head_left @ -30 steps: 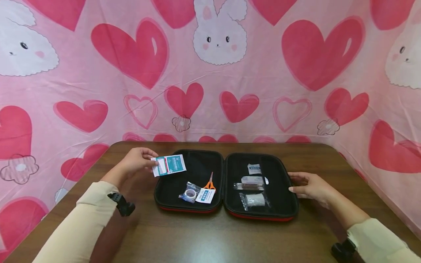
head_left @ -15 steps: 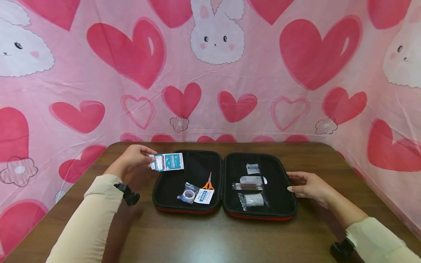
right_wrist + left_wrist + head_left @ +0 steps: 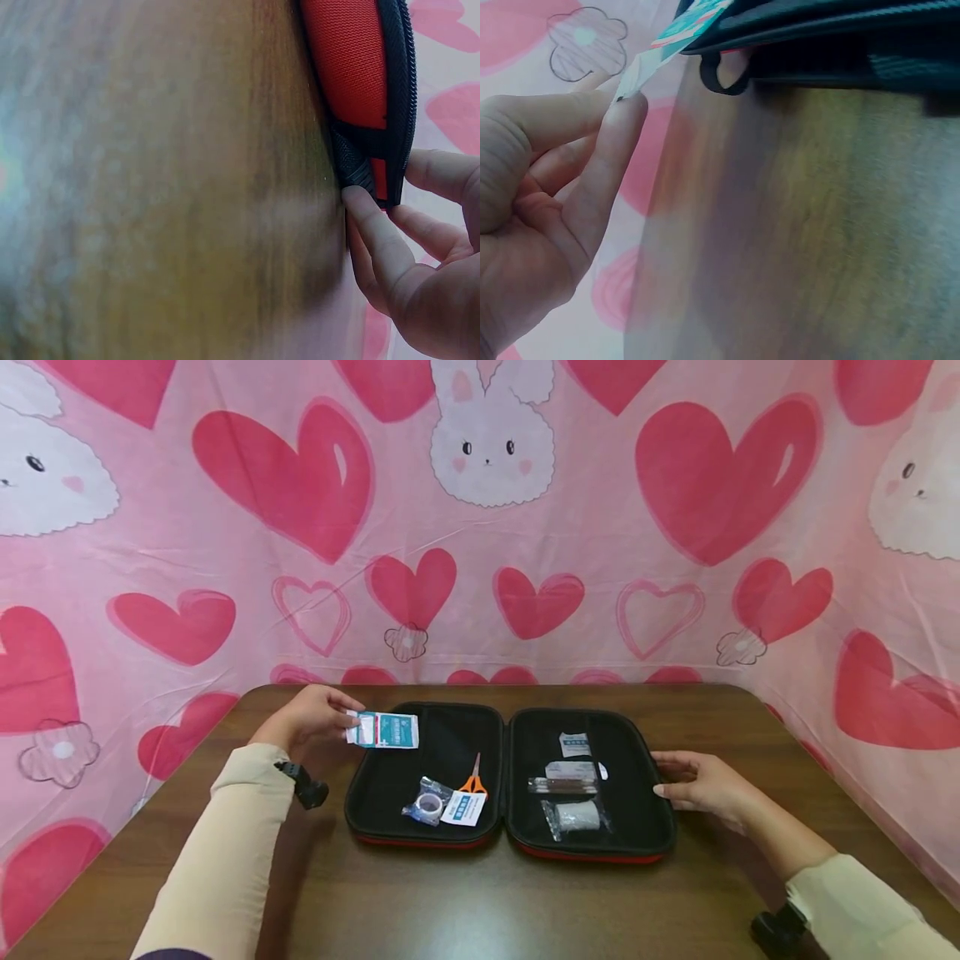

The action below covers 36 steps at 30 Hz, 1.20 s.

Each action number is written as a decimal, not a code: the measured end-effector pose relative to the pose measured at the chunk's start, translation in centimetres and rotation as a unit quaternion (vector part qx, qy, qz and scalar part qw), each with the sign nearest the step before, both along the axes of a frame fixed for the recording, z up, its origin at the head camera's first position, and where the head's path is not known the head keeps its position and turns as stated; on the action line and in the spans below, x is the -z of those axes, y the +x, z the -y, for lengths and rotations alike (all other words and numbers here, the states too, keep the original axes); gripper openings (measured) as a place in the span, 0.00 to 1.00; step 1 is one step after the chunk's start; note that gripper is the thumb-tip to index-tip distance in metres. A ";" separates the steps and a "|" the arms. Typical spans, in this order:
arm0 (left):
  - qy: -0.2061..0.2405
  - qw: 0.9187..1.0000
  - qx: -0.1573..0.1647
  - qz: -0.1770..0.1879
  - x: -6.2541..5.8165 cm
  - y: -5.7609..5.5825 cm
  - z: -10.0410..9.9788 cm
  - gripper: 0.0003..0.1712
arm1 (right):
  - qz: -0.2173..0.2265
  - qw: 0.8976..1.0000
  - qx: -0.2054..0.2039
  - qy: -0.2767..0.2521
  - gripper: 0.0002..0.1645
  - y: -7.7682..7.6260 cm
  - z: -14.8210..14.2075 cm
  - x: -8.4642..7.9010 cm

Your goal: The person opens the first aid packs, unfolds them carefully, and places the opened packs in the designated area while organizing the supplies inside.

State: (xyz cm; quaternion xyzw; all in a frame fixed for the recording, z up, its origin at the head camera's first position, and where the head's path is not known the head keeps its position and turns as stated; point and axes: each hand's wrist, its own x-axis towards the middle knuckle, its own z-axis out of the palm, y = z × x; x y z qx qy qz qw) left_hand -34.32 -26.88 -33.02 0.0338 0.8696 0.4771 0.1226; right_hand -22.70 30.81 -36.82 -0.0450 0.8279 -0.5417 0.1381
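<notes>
Cream-sleeved left forearm (image 3: 232, 852) sits farther forward than earlier. Left hand (image 3: 313, 716) pinches the flat teal-and-white packet (image 3: 396, 731) over the far-left corner of the open, black-and-red fabric case (image 3: 459, 735); right hand (image 3: 705, 785) grips its right edge. Apparent step: positioning packet; next move calls for lowering, then release.

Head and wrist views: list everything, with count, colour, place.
Open zippered case: 1, black/red, on table
Flat rectangular packet: 1, teal/white, left hand
Scissors: 1, orange-handled, case's left half
Plastic-wrapped tape roll: 1, white, left half
Square sachets: 2, white/blue, one per half
Slim stick bundle: 1, brownish, right half
Flat oblong strip: 1, white, right half
Plastic-wrapped thick roll: 1, white, right half
Wooden table: 1, brown, underneath
Heart-and-rabbit cloth: 1, pink, behind table
Wrist cameras: 2, black, wrists
Sleeves: 2, cream, arms
Left hand: 1, pinching packet
Right hand: 1, touching case
</notes>
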 end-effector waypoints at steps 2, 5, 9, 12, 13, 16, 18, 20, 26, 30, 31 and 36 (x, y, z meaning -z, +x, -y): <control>-0.003 1.000 0.007 -0.002 -0.1 -0.3 -0.1 0.21 | 0.000 1.000 0.003 0.001 0.43 0.0 -0.1 -0.1; -0.004 1.000 0.015 -0.002 -0.1 -0.7 -0.5 0.21 | -0.001 1.000 0.003 0.005 0.43 0.1 -0.3 -0.2; -0.006 1.000 0.019 0.001 0.0 -1.0 -0.8 0.21 | 0.001 1.000 0.000 0.001 0.43 0.0 -0.4 -0.1; -0.007 1.000 0.024 0.000 0.3 -1.0 -0.9 0.21 | 0.001 1.000 -0.002 -0.001 0.44 0.0 -0.2 0.1; -0.009 1.000 0.026 -0.002 0.3 -1.0 -1.0 0.21 | 0.001 1.000 -0.003 -0.002 0.44 0.0 -0.1 0.1; -0.011 1.000 0.027 -0.002 0.7 -1.0 -1.2 0.20 | 0.001 1.000 -0.005 -0.001 0.44 0.0 -0.1 0.1; -0.014 0.999 0.035 -0.004 0.8 -1.0 -1.3 0.20 | 0.003 1.000 -0.005 -0.002 0.44 0.0 0.0 0.1; -0.012 0.999 0.036 -0.004 0.9 -1.1 -1.6 0.19 | 0.003 1.000 -0.005 -0.004 0.43 0.0 -0.1 0.1; -0.016 0.999 0.036 -0.007 1.0 -1.5 -2.4 0.16 | -0.007 1.000 -0.004 0.000 0.42 -0.1 0.0 0.1; -0.009 0.999 0.040 -0.005 1.1 -2.1 -3.0 0.17 | -0.009 1.000 -0.004 0.004 0.42 -0.1 0.0 -0.1; -0.007 0.999 0.040 -0.004 1.1 -2.2 -3.2 0.17 | -0.008 1.000 -0.003 0.005 0.42 -0.1 0.0 -0.1; -0.024 0.999 0.044 -0.015 1.3 -2.7 -4.0 0.16 | -0.005 1.000 -0.003 0.007 0.42 -0.1 -0.1 -0.2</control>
